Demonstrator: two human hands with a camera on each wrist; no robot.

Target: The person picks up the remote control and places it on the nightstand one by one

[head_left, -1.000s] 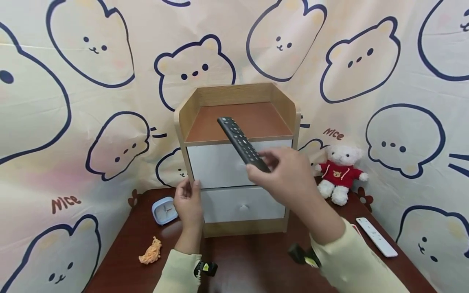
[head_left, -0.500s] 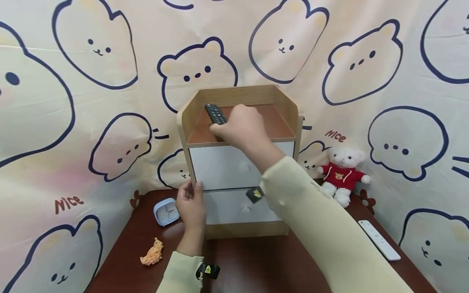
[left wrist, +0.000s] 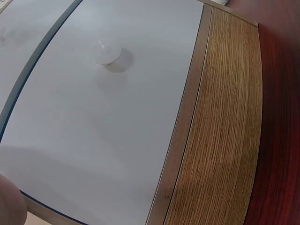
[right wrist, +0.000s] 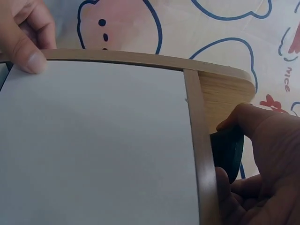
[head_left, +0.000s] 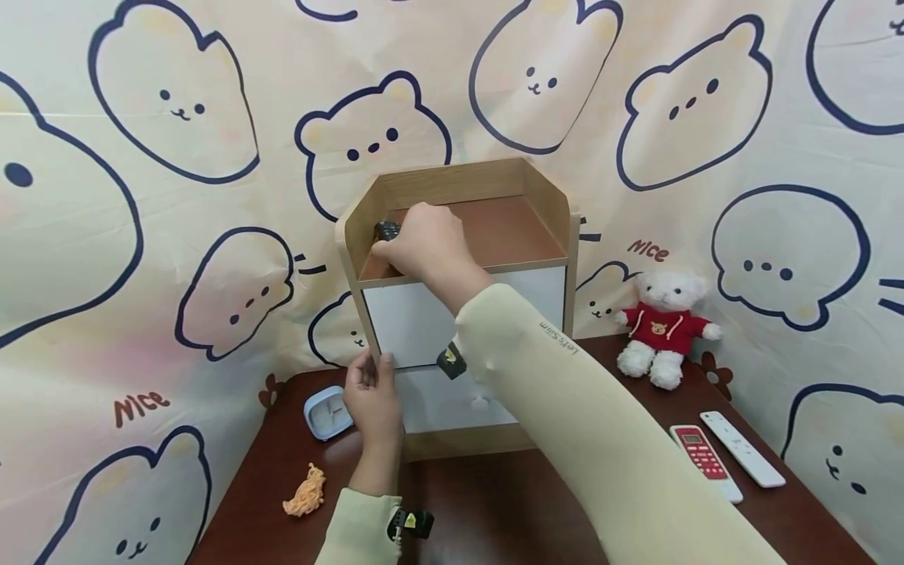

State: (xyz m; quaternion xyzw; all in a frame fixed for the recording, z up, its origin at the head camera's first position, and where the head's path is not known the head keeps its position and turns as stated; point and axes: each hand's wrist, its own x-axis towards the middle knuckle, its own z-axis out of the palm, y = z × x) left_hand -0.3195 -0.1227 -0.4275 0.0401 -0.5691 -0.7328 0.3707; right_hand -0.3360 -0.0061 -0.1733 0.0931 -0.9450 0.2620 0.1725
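Note:
A small wooden cabinet [head_left: 508, 227] with two white drawer fronts stands on the table. My right hand [head_left: 429, 245] is over the left part of its open top shelf and holds a black remote control [head_left: 387, 230], mostly hidden behind the fingers. In the right wrist view, the thumb and fingers pinch the dark remote's end beside the shelf's front edge. Whether the remote touches the shelf, I cannot tell. My left hand [head_left: 374, 404] grips the cabinet's left side edge, thumb on the front. The left wrist view shows the lower drawer's white knob [left wrist: 108, 51] and a fingertip at lower left.
Left of the cabinet lie a blue clock [head_left: 328, 413] and an orange crumpled item [head_left: 306, 493]. At the right sit a white teddy bear [head_left: 664, 329] in red, a red-and-white remote [head_left: 706, 461] and a white remote [head_left: 741, 449]. A patterned cloth [head_left: 212, 314] hangs behind.
My right hand has carried the black remote from in front of the cabinet up and left to the top shelf. The left hand keeps its grip. The red-and-white remote has come into view.

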